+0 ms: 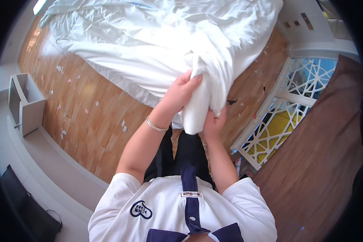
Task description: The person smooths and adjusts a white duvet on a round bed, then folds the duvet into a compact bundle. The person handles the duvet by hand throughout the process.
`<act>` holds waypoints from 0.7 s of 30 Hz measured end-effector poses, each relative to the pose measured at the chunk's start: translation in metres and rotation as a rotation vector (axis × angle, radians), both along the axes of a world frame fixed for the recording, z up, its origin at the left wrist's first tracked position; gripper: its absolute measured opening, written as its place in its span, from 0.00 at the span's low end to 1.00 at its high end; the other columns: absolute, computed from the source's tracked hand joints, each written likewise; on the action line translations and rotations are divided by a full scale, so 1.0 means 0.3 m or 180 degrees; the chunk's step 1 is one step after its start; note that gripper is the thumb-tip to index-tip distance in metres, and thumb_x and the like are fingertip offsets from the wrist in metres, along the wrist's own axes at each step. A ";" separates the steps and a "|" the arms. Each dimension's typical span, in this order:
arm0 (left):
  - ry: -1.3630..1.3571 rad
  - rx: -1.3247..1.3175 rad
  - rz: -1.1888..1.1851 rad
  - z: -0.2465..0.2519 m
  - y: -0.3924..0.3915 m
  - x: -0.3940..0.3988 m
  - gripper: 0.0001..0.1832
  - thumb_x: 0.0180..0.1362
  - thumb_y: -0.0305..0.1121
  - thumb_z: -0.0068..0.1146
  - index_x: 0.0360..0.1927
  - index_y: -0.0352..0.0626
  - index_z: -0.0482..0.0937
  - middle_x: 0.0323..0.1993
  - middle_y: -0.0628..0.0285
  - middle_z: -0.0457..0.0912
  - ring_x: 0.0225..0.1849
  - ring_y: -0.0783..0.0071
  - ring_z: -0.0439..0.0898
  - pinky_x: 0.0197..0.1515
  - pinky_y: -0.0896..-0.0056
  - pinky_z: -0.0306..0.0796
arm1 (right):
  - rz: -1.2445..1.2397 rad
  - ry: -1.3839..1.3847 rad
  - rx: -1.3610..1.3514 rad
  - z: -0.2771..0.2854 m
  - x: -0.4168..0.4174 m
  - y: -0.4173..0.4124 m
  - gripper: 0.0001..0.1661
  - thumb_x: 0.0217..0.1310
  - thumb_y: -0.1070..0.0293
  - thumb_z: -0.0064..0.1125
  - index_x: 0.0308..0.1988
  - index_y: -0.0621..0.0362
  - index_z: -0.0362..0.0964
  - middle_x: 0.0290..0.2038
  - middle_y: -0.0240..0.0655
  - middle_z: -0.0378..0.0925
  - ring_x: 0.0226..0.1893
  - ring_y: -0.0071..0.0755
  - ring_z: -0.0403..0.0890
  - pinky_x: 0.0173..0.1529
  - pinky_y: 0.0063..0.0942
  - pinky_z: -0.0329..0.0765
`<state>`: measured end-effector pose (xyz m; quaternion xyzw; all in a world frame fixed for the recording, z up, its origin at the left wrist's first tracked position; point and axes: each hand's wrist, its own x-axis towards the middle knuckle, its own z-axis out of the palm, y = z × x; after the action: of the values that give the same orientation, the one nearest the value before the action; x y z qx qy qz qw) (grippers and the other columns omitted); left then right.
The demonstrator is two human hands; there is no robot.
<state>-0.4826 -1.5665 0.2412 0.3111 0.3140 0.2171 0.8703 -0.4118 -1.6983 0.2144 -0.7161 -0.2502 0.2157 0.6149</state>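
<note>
A bunched white bed cover [196, 115] hangs in folds before my waist, gathered from the corner of the bed. My left hand [184, 87], with a bangle [155, 125] at its wrist, grips the upper folds, thumb on top. Lower and to the right, my right hand [214, 124] is closed on the edge of the same cloth; folds partly hide its fingers. Beyond both hands, wrinkled white and pale bedding [118, 33] spreads over the bed and drapes down its near side.
Scattered scraps [124, 127] lie on the wooden floor [87, 133]. At left stands a small open-fronted cabinet [33, 116] by a low ledge [63, 157]. A white lattice panel [276, 127] and a large brown surface [314, 163] are at right. A dark object [232, 102] lies near the bed.
</note>
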 end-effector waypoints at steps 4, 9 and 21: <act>-0.1047 -0.1337 0.0412 0.172 0.120 0.039 0.16 0.64 0.40 0.45 0.47 0.39 0.74 0.40 0.58 0.80 0.39 0.68 0.79 0.42 0.70 0.74 | -0.0182 0.0435 -0.0121 0.171 0.068 0.035 0.17 0.56 0.73 0.53 0.47 0.64 0.69 0.37 0.37 0.77 0.39 0.24 0.75 0.44 0.22 0.70; -0.0453 -0.1034 0.0829 -0.247 0.307 -0.085 0.19 0.64 0.40 0.40 0.49 0.37 0.73 0.45 0.55 0.78 0.46 0.60 0.77 0.48 0.58 0.71 | -0.0153 0.0565 -0.0825 0.132 0.139 0.021 0.18 0.53 0.69 0.58 0.45 0.63 0.71 0.36 0.38 0.79 0.37 0.29 0.77 0.42 0.26 0.72; 0.3224 -0.0024 -0.1164 -0.632 -0.346 -0.116 0.29 0.54 0.49 0.53 0.53 0.37 0.69 0.43 0.52 0.76 0.42 0.62 0.73 0.47 0.57 0.66 | 0.0491 -0.0090 -0.1549 0.054 0.197 0.146 0.24 0.50 0.71 0.58 0.50 0.62 0.69 0.38 0.47 0.79 0.40 0.43 0.80 0.43 0.31 0.73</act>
<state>-0.5173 -1.6704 0.0516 0.4233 0.6359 -0.1164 0.6347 -0.3526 -1.6545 0.2305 -0.8247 -0.2534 0.3058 0.4026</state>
